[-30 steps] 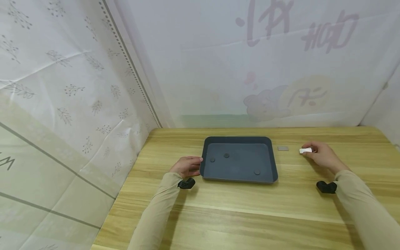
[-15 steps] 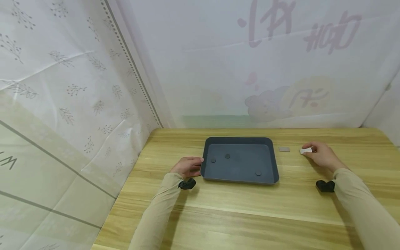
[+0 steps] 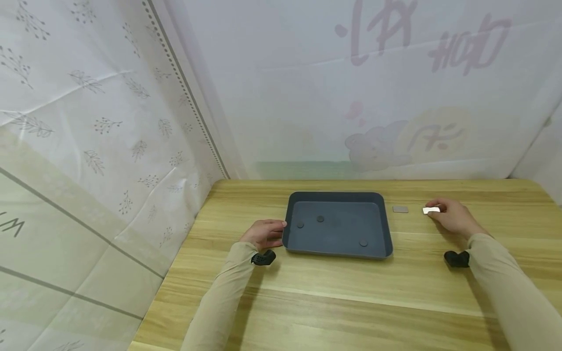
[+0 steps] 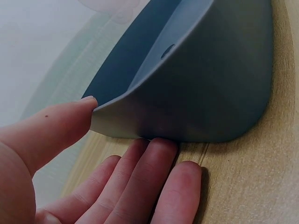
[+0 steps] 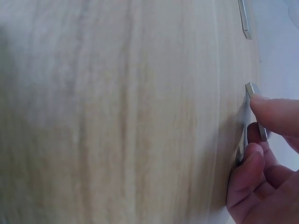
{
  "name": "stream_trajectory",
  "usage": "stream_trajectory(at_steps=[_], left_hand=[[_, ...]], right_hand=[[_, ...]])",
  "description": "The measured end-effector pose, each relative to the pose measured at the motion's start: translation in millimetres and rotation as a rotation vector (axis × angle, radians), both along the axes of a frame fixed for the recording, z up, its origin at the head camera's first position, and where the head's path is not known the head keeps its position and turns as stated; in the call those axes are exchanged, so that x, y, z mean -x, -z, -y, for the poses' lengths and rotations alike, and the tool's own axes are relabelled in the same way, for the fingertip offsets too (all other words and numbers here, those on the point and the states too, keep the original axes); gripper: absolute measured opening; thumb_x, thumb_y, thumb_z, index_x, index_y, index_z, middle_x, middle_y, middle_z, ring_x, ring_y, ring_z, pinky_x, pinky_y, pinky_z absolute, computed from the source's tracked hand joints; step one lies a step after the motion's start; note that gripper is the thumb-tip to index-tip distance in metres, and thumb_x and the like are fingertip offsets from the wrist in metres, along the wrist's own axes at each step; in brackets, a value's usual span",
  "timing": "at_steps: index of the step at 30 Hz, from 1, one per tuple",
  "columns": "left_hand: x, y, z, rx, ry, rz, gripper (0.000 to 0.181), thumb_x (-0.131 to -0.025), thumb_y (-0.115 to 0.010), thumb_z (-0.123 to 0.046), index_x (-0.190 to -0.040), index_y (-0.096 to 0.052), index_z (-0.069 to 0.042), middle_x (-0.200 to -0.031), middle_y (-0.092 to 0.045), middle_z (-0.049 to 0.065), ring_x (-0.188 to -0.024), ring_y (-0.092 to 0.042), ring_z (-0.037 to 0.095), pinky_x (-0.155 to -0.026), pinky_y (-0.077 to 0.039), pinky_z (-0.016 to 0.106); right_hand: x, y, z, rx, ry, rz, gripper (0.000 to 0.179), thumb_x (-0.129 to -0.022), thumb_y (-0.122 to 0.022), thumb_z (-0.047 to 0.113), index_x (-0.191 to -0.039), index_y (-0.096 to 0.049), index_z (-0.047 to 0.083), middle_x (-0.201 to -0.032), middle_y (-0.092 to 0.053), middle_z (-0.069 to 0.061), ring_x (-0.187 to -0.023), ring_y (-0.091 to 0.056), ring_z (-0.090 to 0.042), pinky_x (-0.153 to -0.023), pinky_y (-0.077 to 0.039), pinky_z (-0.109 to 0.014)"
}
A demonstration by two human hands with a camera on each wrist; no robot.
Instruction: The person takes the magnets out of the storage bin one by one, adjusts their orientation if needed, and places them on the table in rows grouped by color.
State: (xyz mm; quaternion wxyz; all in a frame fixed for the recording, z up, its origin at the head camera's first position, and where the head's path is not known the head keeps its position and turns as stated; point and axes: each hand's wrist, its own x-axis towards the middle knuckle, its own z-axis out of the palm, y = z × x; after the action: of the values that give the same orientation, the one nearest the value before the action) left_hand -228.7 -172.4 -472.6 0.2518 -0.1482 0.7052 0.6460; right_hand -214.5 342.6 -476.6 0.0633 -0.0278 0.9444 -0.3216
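Observation:
A dark grey rectangular tray [image 3: 338,253] lies on the wooden table, with three small dark round discs [image 3: 320,219] on its floor. At its left side is my left hand [image 3: 263,233], thumb on the rim and fingertips against the bottom edge of the outer wall, as the left wrist view shows. My right hand [image 3: 452,215], well to the right of the tray, pinches a thin silver rectangular block [image 3: 431,210] between thumb and fingers, close over the table. Between the tray and this hand lies a similar flat silver-grey block [image 3: 400,209]; its end shows in the right wrist view.
The wooden table [image 3: 316,302] meets a printed white cloth [image 3: 298,122] along its back edge. Another patterned cloth [image 3: 101,161] hangs at the left. Black devices sit at both wrists, the left one [image 3: 263,258] beside the tan sleeve.
The silver block in my right hand has tilted a little and now catches the light brightly. My left hand and the tray keep their places, apart from a slight shift of the head view.

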Motion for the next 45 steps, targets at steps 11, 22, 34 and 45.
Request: stream_trajectory(at_steps=[11,22,34,45], left_hand=[[-0.3,-0.3,-0.6,-0.022,0.008,-0.006,0.042,-0.091,-0.069,-0.018,-0.128,-0.060,0.000,-0.114,-0.068,0.015,-0.094,-0.067,0.019,-0.080,-0.057,0.036],[-0.2,-0.2,-0.9,-0.041,0.006,-0.001,0.043,-0.091,-0.068,-0.017,-0.129,-0.058,0.001,-0.116,-0.066,0.016,-0.095,-0.067,0.020,-0.079,-0.057,0.034],[-1.0,-0.6,-0.9,-0.016,0.007,-0.016,0.042,-0.091,-0.068,-0.018,-0.127,-0.060,0.000,-0.116,-0.067,0.015,-0.093,-0.067,0.018,-0.078,-0.057,0.033],[-1.0,-0.5,-0.7,-0.010,0.014,-0.019,0.042,-0.091,-0.069,-0.019,-0.127,-0.060,0.000,-0.117,-0.067,0.014,-0.095,-0.066,0.018,-0.078,-0.057,0.033]], right_hand=[[2.0,-1.0,1.5,-0.035,-0.025,-0.063,0.031,-0.099,-0.055,0.020,-0.116,-0.059,-0.006,-0.100,-0.061,-0.026,-0.089,-0.056,-0.034,-0.072,-0.043,-0.041],[2.6,-1.2,2.7,-0.023,-0.006,-0.069,0.027,-0.096,-0.056,0.012,-0.114,-0.058,-0.007,-0.102,-0.057,-0.031,-0.090,-0.054,-0.040,-0.075,-0.043,-0.050],[2.1,-4.3,2.8,-0.046,-0.023,-0.044,0.029,-0.097,-0.055,0.014,-0.116,-0.057,-0.007,-0.104,-0.055,-0.033,-0.090,-0.052,-0.040,-0.072,-0.042,-0.045],[0.9,-1.2,2.4,-0.039,-0.015,-0.074,0.027,-0.096,-0.055,0.012,-0.115,-0.058,-0.007,-0.107,-0.055,-0.035,-0.093,-0.051,-0.042,-0.072,-0.042,-0.047]])
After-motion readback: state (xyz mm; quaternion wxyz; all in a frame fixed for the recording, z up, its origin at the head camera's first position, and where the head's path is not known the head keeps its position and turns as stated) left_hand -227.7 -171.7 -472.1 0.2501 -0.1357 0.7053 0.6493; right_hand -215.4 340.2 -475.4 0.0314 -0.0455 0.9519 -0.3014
